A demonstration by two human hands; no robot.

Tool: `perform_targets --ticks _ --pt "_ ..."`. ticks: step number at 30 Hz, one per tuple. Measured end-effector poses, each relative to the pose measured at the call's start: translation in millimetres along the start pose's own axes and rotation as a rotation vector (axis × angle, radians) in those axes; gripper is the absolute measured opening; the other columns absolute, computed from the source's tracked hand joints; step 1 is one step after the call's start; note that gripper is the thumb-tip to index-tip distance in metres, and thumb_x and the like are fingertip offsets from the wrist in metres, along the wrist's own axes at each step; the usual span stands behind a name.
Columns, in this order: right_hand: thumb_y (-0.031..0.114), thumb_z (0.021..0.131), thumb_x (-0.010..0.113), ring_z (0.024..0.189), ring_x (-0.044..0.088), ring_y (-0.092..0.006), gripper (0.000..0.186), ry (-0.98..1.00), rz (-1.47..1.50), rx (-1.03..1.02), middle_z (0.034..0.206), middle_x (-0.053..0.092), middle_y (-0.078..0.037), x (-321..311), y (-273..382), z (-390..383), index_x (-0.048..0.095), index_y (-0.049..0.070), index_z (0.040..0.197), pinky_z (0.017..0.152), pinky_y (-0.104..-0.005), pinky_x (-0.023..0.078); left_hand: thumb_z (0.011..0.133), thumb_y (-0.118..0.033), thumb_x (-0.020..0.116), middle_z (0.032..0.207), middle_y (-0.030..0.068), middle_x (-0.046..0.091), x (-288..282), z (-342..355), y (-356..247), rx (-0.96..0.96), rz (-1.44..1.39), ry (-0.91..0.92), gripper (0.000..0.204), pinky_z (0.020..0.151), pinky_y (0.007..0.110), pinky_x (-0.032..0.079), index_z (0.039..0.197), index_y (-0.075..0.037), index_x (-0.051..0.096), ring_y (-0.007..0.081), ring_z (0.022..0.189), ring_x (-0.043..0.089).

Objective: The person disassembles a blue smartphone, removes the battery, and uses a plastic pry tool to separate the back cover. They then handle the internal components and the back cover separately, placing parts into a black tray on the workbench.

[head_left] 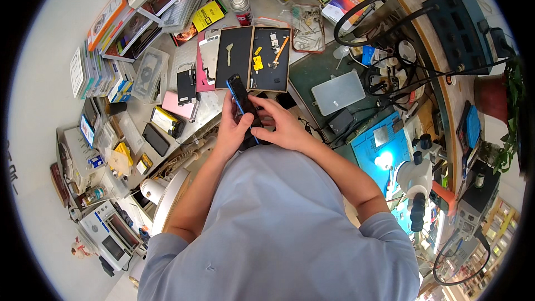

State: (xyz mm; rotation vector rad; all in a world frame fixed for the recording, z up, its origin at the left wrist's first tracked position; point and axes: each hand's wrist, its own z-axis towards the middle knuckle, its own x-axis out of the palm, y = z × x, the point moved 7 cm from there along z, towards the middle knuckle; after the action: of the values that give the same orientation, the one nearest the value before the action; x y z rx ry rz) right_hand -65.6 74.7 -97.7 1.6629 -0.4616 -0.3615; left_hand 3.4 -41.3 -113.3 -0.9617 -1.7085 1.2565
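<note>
A dark smartphone (243, 98) with a blue edge is held tilted in front of my chest, its top end pointing away toward the bench. My left hand (230, 128) grips its left side, with the thumb bent across the lower part. My right hand (278, 125) closes on the lower right side, fingers curled against the phone. Just beyond it lies a shallow two-part tray (252, 39) with a black lining. Small loose parts rest inside, among them yellow pieces (257, 63) and an orange flex cable (282, 50).
Left of the tray lie a pink panel (204, 67), a black screen part (186, 86) and another phone (156, 139). A spray can (241, 9) stands behind. On the right are a translucent box (339, 92), a blue mat (368, 142), a microscope (415, 177) and looping black cables.
</note>
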Motion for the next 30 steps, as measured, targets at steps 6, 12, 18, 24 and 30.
perform_targets --ticks 6,12,18,24,30 --pt "0.010 0.085 0.069 0.119 0.053 -0.0259 0.068 -0.010 0.171 0.035 0.131 0.046 -0.013 -1 -10 1 0.038 0.010 0.146 0.093 -0.0374 0.052 0.089 -0.029 0.070 0.129 0.0125 0.047 -3 2 4 -0.005 -0.008 -0.012 0.088 0.094 0.035 0.048 0.152 -0.007 0.013 0.0210 0.116 0.052" --pt "0.017 0.086 0.072 0.121 0.052 -0.0250 0.069 0.019 0.162 0.013 0.133 0.047 -0.014 7 -24 1 0.037 0.007 0.145 0.091 -0.0370 0.054 0.091 -0.023 0.068 0.126 0.0127 0.048 0 -2 8 -0.063 0.074 -0.054 0.082 0.094 0.034 0.047 0.152 -0.006 0.017 0.0207 0.111 0.055" --pt "0.010 0.087 0.070 0.127 0.047 -0.0193 0.072 0.081 0.358 0.138 0.140 0.045 -0.009 14 -36 1 0.032 0.008 0.148 0.096 -0.0368 0.048 0.091 -0.017 0.065 0.127 0.0130 0.049 -3 -7 16 -0.076 0.127 -0.079 0.077 0.094 0.035 0.047 0.152 -0.006 0.019 0.0209 0.110 0.054" --pt "0.009 0.086 0.071 0.127 0.045 -0.0181 0.076 0.111 0.403 0.174 0.137 0.047 -0.008 19 -49 2 0.029 0.007 0.149 0.097 -0.0358 0.049 0.091 -0.022 0.066 0.130 0.0136 0.049 -7 -12 22 -0.108 0.155 -0.084 0.078 0.099 0.037 0.043 0.152 -0.006 0.020 0.0223 0.117 0.051" --pt "0.008 0.086 0.071 0.124 0.046 -0.0172 0.079 0.166 0.444 0.171 0.132 0.048 -0.008 25 -49 5 0.026 0.008 0.150 0.094 -0.0336 0.050 0.093 -0.030 0.066 0.138 0.0154 0.045 -11 -21 22 -0.173 0.167 -0.100 0.079 0.105 0.039 0.039 0.152 -0.007 0.019 0.0239 0.125 0.046"
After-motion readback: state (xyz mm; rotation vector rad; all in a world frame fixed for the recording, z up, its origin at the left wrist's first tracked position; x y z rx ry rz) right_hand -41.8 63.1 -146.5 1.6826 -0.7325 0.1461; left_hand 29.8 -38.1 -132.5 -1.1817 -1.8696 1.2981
